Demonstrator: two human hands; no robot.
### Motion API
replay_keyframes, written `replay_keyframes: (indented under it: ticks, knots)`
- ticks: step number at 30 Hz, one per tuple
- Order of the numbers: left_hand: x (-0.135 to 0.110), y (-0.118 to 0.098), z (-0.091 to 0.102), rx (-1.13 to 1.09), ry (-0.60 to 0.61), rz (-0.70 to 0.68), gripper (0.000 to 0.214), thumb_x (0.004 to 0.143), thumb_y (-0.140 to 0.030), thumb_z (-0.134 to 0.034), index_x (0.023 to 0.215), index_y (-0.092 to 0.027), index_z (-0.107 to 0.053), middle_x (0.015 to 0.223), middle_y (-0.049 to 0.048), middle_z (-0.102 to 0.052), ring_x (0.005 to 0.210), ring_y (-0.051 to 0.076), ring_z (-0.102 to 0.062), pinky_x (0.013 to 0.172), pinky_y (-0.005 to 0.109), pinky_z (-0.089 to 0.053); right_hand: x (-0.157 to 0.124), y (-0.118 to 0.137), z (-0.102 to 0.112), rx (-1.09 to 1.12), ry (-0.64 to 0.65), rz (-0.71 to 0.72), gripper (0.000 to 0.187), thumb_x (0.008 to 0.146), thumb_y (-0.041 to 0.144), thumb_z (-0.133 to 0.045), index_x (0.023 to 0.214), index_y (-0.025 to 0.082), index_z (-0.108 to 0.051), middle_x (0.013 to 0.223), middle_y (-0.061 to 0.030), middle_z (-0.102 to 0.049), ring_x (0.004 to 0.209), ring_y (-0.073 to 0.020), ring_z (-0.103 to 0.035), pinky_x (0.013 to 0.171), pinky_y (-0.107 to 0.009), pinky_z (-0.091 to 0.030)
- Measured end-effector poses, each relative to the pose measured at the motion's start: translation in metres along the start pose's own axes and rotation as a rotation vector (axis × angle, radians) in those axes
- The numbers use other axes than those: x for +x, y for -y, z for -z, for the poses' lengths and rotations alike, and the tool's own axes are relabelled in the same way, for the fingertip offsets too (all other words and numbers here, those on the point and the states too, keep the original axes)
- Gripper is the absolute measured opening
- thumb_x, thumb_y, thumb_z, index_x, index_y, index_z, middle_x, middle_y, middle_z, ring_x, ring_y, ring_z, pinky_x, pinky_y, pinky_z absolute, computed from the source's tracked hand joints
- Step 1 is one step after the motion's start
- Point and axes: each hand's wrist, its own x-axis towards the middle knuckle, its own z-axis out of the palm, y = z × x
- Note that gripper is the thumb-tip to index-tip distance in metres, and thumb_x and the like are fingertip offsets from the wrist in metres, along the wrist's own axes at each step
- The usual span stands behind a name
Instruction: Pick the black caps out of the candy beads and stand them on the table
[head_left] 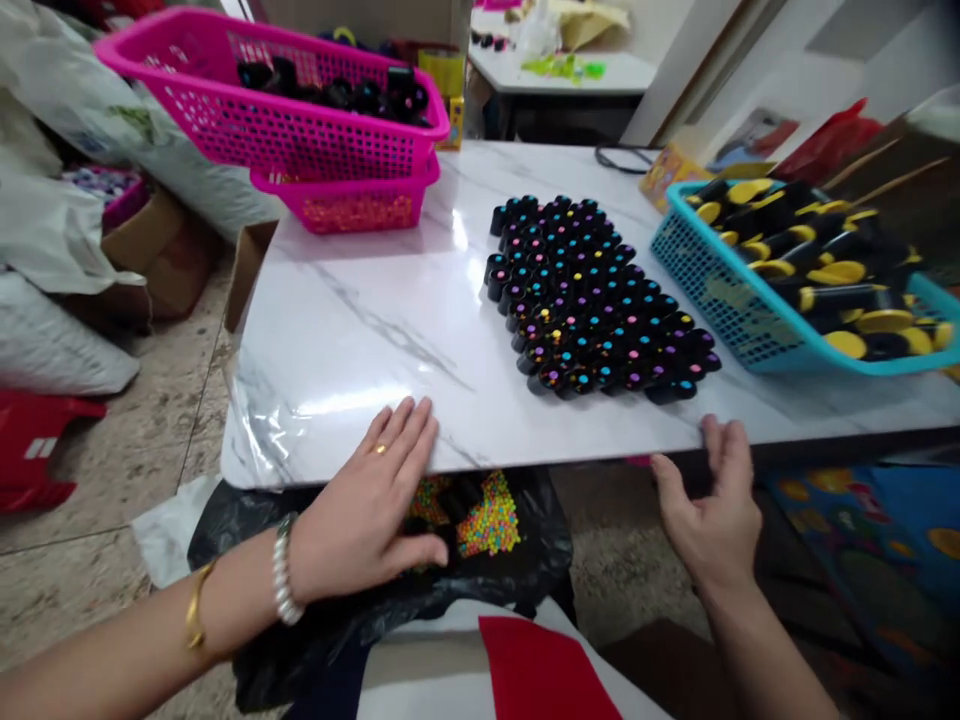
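Observation:
My left hand rests at the near edge of the white marble table, fingers stretched flat on top, thumb below the edge; it wears a ring, a pearl bracelet and a gold bangle. My right hand is at the same edge further right, fingers spread and touching the rim, holding nothing. Beyond the right hand stands a tight block of several small black tubes filled with coloured beads. Under the table edge, between my hands, a black bag holds loose coloured beads.
A teal basket of black tubes with yellow caps sits at the right of the table. Two stacked pink baskets with black tubes stand at the far left corner. Cardboard boxes and white bags lie on the floor to the left.

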Motion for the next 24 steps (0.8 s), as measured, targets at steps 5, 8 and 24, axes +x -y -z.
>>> replay_keyframes:
  ticks: [5,8,24]
  knots:
    - [-0.048,-0.010,0.018,-0.215,-0.078,-0.047,0.077,0.088,-0.043,-0.063,0.154,-0.029,-0.026,0.154,0.0097,-0.041,0.142,0.028,-0.037,0.116,0.051,-0.036,-0.037,0.056,-0.003,0.321,0.038,0.527,0.038,0.087,0.019,-0.061,0.124,0.027,-0.062,0.108,-0.0072,-0.073,0.100,-0.0264,-0.070,0.091,-0.046,-0.057]
    - [-0.048,-0.015,0.016,-0.397,-0.253,-0.025,0.052,0.088,-0.024,-0.063,0.138,-0.031,-0.051,0.130,0.0055,-0.065,0.121,0.020,-0.059,0.104,0.038,-0.051,-0.043,0.091,-0.033,0.362,0.326,0.665,0.033,0.089,0.017,-0.060,0.122,0.022,-0.063,0.105,-0.0074,-0.075,0.094,-0.0225,-0.071,0.086,-0.037,-0.059]
    - [-0.064,0.002,-0.073,-0.215,0.174,0.075,0.034,0.094,-0.040,-0.048,0.092,-0.013,-0.069,0.090,0.0122,-0.064,0.085,0.026,-0.060,0.083,0.044,-0.053,-0.031,0.116,-0.055,0.188,0.918,0.655,0.049,0.090,0.010,-0.049,0.139,0.015,-0.052,0.148,-0.0160,-0.047,0.133,-0.0281,-0.051,0.108,-0.043,-0.048]
